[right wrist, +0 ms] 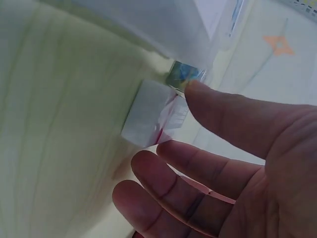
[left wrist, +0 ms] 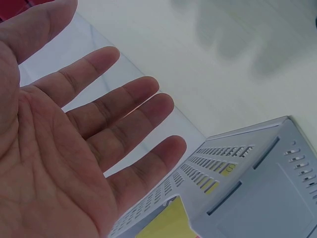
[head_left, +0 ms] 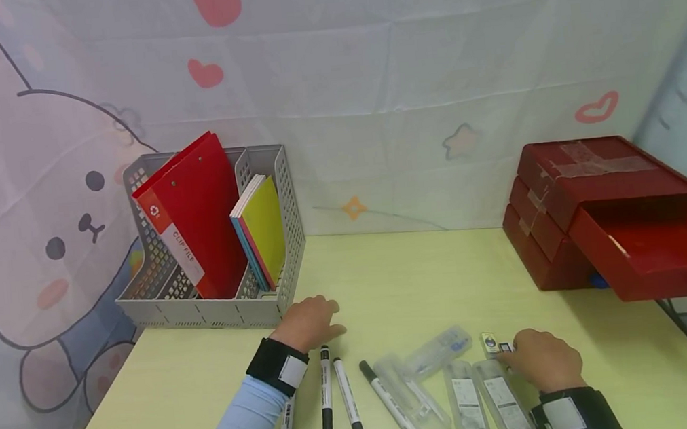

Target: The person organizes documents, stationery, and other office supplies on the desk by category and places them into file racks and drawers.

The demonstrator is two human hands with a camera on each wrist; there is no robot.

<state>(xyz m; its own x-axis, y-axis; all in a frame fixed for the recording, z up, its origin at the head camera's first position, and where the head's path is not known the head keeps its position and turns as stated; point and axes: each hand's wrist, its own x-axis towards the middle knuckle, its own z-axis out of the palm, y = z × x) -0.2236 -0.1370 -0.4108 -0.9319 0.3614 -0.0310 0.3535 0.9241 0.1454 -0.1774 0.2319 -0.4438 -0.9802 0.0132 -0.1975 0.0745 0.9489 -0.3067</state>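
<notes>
My right hand is low over the table at the right. Its thumb and index finger pinch the wrapped end of a small white eraser, which seems to rest on the table. Just beyond the thumb lies a small yellow-and-blue block, partly hidden in the right wrist view. My left hand hovers, fingers spread and holding nothing, near the front corner of the grey file rack. Below it lie several markers. Clear plastic cases, some bearing white labels, lie left of my right hand.
A red clip file and thin notebooks stand in the rack. At the right is a red drawer box with its upper drawer pulled out, blue knob forward. A patterned cloth hangs behind the table.
</notes>
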